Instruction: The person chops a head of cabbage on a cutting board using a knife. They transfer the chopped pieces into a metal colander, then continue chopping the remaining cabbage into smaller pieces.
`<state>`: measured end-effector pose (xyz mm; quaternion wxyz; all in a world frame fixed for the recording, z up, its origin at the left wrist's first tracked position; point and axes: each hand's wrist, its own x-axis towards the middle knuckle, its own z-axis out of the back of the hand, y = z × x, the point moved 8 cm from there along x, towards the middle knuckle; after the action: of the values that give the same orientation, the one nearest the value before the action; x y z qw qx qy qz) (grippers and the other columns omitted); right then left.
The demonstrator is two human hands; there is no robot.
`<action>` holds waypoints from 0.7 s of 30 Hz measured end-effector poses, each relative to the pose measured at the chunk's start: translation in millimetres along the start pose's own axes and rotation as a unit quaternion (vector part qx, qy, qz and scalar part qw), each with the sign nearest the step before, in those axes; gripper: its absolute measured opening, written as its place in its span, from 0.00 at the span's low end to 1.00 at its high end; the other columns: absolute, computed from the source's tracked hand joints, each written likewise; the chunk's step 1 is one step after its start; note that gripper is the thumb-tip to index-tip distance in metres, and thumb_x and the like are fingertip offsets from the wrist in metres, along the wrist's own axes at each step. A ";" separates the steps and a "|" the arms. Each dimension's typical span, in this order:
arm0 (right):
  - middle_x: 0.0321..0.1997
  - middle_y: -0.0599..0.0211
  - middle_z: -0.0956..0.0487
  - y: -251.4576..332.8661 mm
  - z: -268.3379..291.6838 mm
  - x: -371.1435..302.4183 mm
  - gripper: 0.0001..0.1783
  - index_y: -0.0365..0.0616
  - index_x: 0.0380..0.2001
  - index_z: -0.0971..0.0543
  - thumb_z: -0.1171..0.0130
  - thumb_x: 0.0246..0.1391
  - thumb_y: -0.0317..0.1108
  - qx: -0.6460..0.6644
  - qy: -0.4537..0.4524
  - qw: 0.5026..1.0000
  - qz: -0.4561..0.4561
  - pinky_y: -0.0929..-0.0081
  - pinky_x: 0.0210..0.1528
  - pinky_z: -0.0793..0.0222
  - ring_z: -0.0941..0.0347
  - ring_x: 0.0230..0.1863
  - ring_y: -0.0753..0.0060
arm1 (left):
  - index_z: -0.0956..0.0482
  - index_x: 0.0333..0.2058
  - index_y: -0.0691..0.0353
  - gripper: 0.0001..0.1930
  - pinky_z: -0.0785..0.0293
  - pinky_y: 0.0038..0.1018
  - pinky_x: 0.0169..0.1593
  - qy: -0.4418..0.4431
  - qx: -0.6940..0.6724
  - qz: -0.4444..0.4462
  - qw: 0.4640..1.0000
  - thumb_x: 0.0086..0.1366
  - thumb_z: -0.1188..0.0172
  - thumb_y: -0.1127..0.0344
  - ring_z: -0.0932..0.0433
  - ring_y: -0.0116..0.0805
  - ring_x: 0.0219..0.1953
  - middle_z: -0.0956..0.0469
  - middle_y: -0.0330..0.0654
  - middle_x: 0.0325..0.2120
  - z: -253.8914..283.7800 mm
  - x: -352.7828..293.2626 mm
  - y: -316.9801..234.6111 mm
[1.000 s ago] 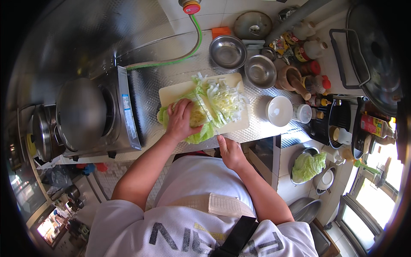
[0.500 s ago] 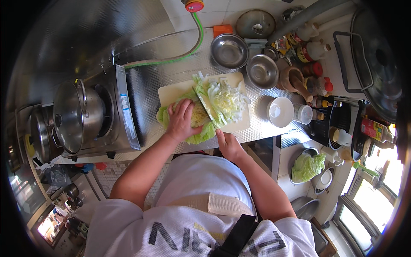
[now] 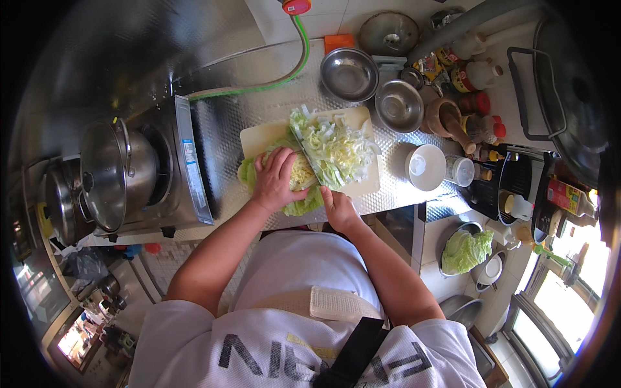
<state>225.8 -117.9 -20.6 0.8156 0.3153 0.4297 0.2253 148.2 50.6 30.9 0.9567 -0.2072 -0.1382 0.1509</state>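
Note:
On a cream cutting board (image 3: 256, 136) lies a partly sliced napa cabbage (image 3: 301, 173). My left hand (image 3: 275, 180) presses down on its uncut part, fingers curled over the top and thumb toward me. Closed around the handle of a kitchen knife (image 3: 306, 152), my right hand (image 3: 340, 209) is at the board's near edge. The blade runs away from me, between the uncut piece and a heap of shredded cabbage (image 3: 341, 150) on the right. Leaves hide part of the blade, and my fingers cover most of the handle.
To the left, a lidded steel pot (image 3: 107, 174) sits on a gas stove (image 3: 187, 168). Behind the board are two steel bowls (image 3: 350, 74); a white bowl (image 3: 426, 167) stands to its right. Bottles and a mortar (image 3: 442, 116) crowd the right wall. More cabbage (image 3: 467, 251) rests in a bowl lower right.
My right hand and the knife have shifted a little to the left, and less of the blade's face shows. My left hand stays on the cabbage.

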 end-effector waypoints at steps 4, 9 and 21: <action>0.22 0.42 0.23 -10.5 9.4 0.7 0.37 0.32 0.27 0.23 0.59 0.74 0.57 -0.005 -0.022 1.000 -0.007 0.50 0.39 0.29 0.24 0.30 0.41 | 0.34 0.61 0.60 0.53 0.46 0.53 0.67 0.031 0.002 0.029 0.999 0.38 0.20 0.45 0.37 0.48 0.67 0.37 0.46 0.63 8.7 6.2 -1.3; 0.30 0.34 0.21 -27.6 27.6 -7.7 0.36 0.33 0.31 0.20 0.59 0.74 0.58 0.046 0.008 0.996 -0.082 0.49 0.46 0.29 0.24 0.40 0.28 | 0.36 0.66 0.59 0.56 0.46 0.55 0.69 0.089 0.020 0.058 0.994 0.40 0.20 0.41 0.42 0.56 0.69 0.45 0.54 0.67 33.6 18.0 -8.9; 0.28 0.33 0.24 25.5 47.6 -53.5 0.36 0.30 0.31 0.22 0.59 0.75 0.56 0.038 0.019 0.998 -0.043 0.51 0.45 0.29 0.26 0.38 0.28 | 0.39 0.65 0.71 0.58 0.43 0.45 0.69 0.074 0.001 0.095 0.993 0.40 0.19 0.47 0.40 0.53 0.68 0.40 0.54 0.64 30.0 10.3 -5.0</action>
<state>235.1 -149.5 47.9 0.8035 0.3234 0.4664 0.1797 149.1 60.6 61.5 0.9457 -0.2291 -0.0467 0.2256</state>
